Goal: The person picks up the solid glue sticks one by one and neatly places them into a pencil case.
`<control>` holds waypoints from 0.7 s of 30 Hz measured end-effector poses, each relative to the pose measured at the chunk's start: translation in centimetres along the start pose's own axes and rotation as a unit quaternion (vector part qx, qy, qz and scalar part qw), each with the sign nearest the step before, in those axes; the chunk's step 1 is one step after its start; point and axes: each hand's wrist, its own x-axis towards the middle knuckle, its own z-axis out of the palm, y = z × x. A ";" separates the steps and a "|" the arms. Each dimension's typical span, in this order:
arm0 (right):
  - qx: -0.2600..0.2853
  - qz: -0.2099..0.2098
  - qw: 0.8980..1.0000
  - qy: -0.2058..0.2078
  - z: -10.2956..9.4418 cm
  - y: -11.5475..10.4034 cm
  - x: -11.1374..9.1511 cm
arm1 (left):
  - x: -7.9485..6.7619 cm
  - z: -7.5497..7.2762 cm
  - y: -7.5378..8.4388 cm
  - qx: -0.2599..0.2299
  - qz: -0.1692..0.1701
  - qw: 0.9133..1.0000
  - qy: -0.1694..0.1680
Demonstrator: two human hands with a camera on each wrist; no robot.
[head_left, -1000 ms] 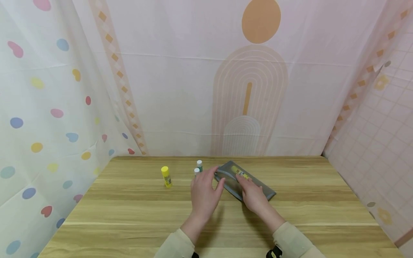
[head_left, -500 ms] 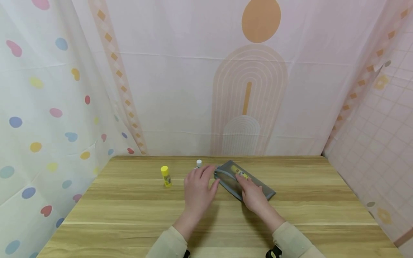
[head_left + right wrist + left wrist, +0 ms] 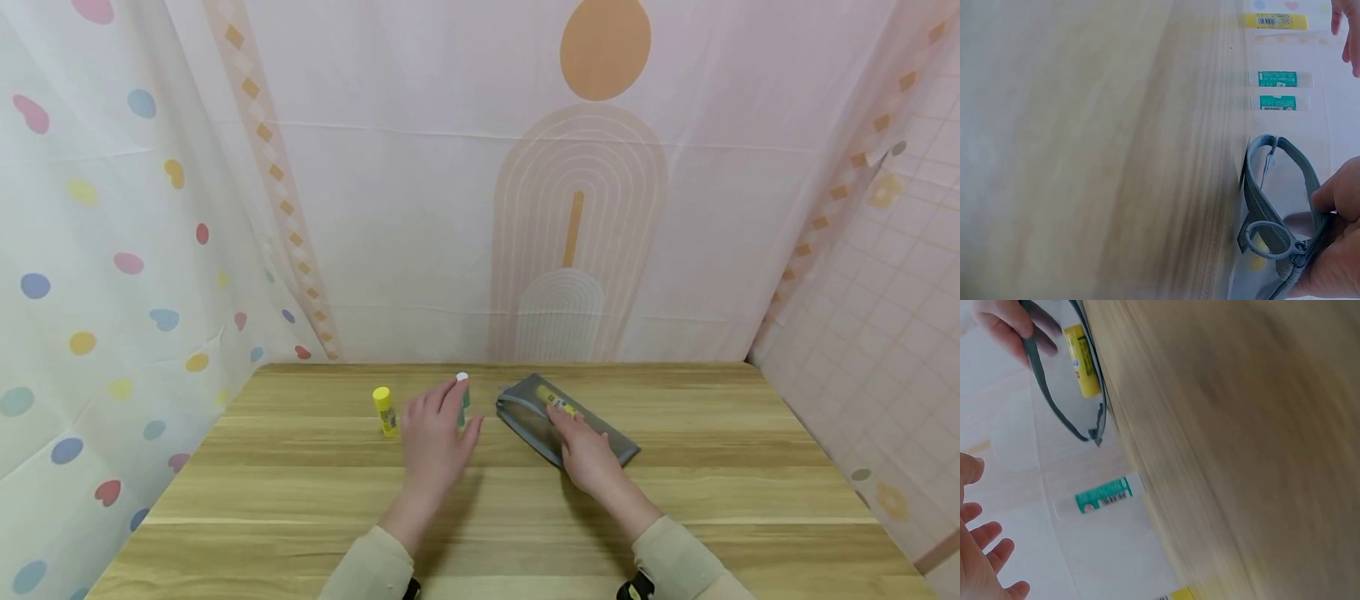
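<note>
My right hand (image 3: 588, 454) grips the grey see-through zip pouch (image 3: 536, 429) by its rim, thumb on one side and fingers on the other. The pouch's mouth gapes toward the left, and a yellow glue stick (image 3: 1082, 362) lies inside. To the left, my left hand (image 3: 435, 433) hovers above the table with its fingers spread and nothing held. Just beyond it stand two green-and-white glue sticks, one (image 3: 1277, 79) beside the other (image 3: 1278, 103); the hand partly hides them in the head view. Another yellow glue stick (image 3: 385, 412) stands upright left of that hand.
The wooden table (image 3: 712, 467) meets a patterned curtain (image 3: 405, 250) at its back edge. More cloth hangs on the left and right sides. A ring pull (image 3: 1269, 240) hangs at the pouch's zip.
My left hand has moved left, away from the pouch's mouth, toward the green-and-white glue sticks. My right hand and the pouch have stayed in place.
</note>
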 end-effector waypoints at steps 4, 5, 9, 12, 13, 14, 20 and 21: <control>-0.001 -0.002 1.000 0.001 0.0 0.0 0.0 | 0.0 -0.2 -1.0 0.008 0.000 1.000 0.005; -0.001 -0.002 1.000 0.001 0.0 0.0 0.0 | -0.1 -0.3 -1.3 0.007 -0.001 1.000 0.006; -0.004 -0.004 1.000 0.002 0.0 0.0 0.0 | -0.1 -0.7 -2.2 0.013 -0.005 1.000 0.016; -0.007 -0.004 1.000 0.003 0.0 0.1 0.0 | -0.1 -1.1 -2.8 0.018 -0.013 0.999 0.026; -0.007 -0.004 1.000 0.003 0.0 0.1 -0.1 | -0.1 -1.3 -3.0 0.019 -0.016 0.999 0.027; -0.008 -0.004 1.000 0.003 0.1 0.1 -0.1 | -0.2 -1.5 -3.2 0.019 -0.019 0.999 0.029; -0.007 -0.004 1.000 0.002 0.1 0.0 0.0 | -0.4 -2.4 -4.4 0.018 -0.053 0.998 0.028; -0.006 -0.004 1.000 0.001 0.1 0.0 0.0 | -0.4 -2.5 -4.6 0.018 -0.058 0.998 0.028</control>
